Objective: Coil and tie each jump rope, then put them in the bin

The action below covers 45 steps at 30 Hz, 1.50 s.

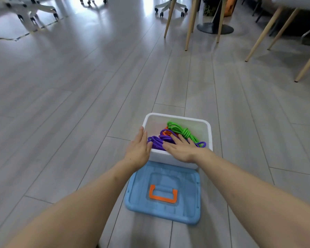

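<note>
From the head camera we see a white bin [177,120] standing on the grey wooden floor [79,104]. Inside it lie the jump ropes: a green rope [184,131] tied in a coil at the far right, a purple rope [157,141] in front of it, and a bit of an orange rope [166,133] between them. Our left hand [139,147] rests on the left rim of the bin with the fingers straight and together, holding nothing. Our right hand [180,149] lies flat over the near rim, its fingers spread and straight, touching the purple rope. A blue lid [168,212] with an orange handle [162,194] lies on the floor, just beside the near side of the bin. Wooden chair legs [190,24] stand far behind.
</note>
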Available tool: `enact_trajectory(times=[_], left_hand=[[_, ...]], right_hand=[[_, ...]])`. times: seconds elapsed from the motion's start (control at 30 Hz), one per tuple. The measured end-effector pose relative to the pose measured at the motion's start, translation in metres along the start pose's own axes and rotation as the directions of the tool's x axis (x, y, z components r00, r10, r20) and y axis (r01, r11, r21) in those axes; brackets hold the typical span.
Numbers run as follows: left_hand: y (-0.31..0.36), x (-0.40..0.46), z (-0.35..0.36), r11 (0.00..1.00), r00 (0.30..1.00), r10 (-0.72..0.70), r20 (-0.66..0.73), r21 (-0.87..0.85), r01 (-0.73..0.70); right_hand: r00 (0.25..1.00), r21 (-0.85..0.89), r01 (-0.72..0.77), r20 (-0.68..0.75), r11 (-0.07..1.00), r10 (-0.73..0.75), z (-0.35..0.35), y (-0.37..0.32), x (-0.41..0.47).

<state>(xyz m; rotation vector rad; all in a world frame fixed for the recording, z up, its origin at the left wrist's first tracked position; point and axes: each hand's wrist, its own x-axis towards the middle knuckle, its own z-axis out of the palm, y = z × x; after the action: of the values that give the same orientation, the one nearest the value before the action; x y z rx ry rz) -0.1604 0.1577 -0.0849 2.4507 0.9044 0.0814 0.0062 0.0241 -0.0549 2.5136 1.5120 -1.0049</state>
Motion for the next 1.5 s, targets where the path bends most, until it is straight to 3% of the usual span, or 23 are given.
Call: enact_trajectory(times=[0.07,0.1,0.13,0.2,0.23,0.27,0.3,0.37,0.47,0.53,0.6,0.7,0.83,1.1,1.27,1.4,1.47,1.5], left_hand=[[0.002,-0.001,-0.001,0.999,1.000,-0.006,-0.023,-0.042,0.005],[0.002,-0.005,0.000,0.995,0.999,-0.012,-0.053,-0.097,0.007],[0.003,-0.011,0.002,0.986,0.994,-0.017,-0.104,-0.165,0.000],[0.002,-0.027,0.006,0.959,0.969,-0.050,-0.243,-0.282,-0.022],[0.000,-0.036,0.008,0.941,0.949,-0.100,-0.300,-0.337,-0.008],[-0.004,-0.045,0.012,0.918,0.929,-0.164,-0.331,-0.395,0.021],[-0.010,-0.054,0.016,0.895,0.914,-0.224,-0.338,-0.443,0.056],[-0.025,-0.069,0.029,0.871,0.905,-0.318,-0.283,-0.464,0.161],[-0.051,-0.088,0.050,0.865,0.900,-0.421,-0.112,-0.349,0.361],[-0.060,-0.096,0.059,0.845,0.892,-0.452,-0.003,-0.322,0.427],[-0.062,-0.102,0.063,0.841,0.898,-0.436,0.057,-0.329,0.429],[-0.059,-0.107,0.066,0.832,0.898,-0.434,0.073,-0.350,0.431],[-0.050,-0.122,0.057,0.785,0.911,-0.411,-0.009,-0.511,0.349],[-0.019,-0.139,0.024,0.805,0.895,-0.307,-0.323,-0.589,0.064],[0.012,-0.097,-0.013,0.841,0.884,-0.181,-0.431,-0.534,-0.088],[0.037,-0.042,-0.036,0.726,0.920,-0.246,-0.303,-0.687,-0.032],[0.045,-0.015,-0.042,0.666,0.929,-0.308,-0.205,-0.744,0.056],[0.047,-0.002,-0.043,0.686,0.934,-0.319,-0.164,-0.720,0.107]], right_hand=[[0.986,-0.013,0.055,-0.158,0.998,-0.056,0.008,0.001,-0.004],[0.947,-0.013,0.103,-0.305,0.995,-0.102,0.015,0.001,-0.010],[0.861,-0.014,0.174,-0.483,0.985,-0.159,0.025,0.001,-0.019],[0.582,-0.050,0.309,-0.780,0.950,-0.231,0.049,0.004,-0.039],[0.480,-0.076,0.330,-0.845,0.941,-0.236,0.062,0.008,-0.048],[0.441,-0.095,0.323,-0.865,0.942,-0.238,0.075,0.011,-0.057],[0.450,-0.099,0.310,-0.861,0.946,-0.237,0.087,0.015,-0.065],[0.553,-0.037,0.237,-0.816,0.971,-0.166,0.114,0.025,-0.074],[0.742,0.083,-0.004,-0.668,0.997,0.059,0.150,0.039,-0.078],[0.821,0.065,-0.189,-0.536,0.980,0.194,0.166,0.044,-0.080],[0.862,0.008,-0.286,-0.435,0.958,0.261,0.174,0.046,-0.084],[0.880,-0.037,-0.270,-0.416,0.962,0.231,0.177,0.043,-0.090],[0.838,0.124,-0.138,-0.515,0.983,0.183,0.182,0.044,-0.101],[0.596,0.334,0.189,-0.786,0.923,0.162,0.176,0.033,-0.122],[0.444,0.394,0.228,-0.856,0.891,0.265,0.120,0.031,-0.115],[0.455,0.443,0.214,-0.834,0.871,0.312,0.056,0.047,-0.091],[0.520,0.486,0.159,-0.781,0.860,0.345,0.033,0.053,-0.080],[0.573,0.499,0.119,-0.740,0.858,0.352,0.027,0.055,-0.075]])
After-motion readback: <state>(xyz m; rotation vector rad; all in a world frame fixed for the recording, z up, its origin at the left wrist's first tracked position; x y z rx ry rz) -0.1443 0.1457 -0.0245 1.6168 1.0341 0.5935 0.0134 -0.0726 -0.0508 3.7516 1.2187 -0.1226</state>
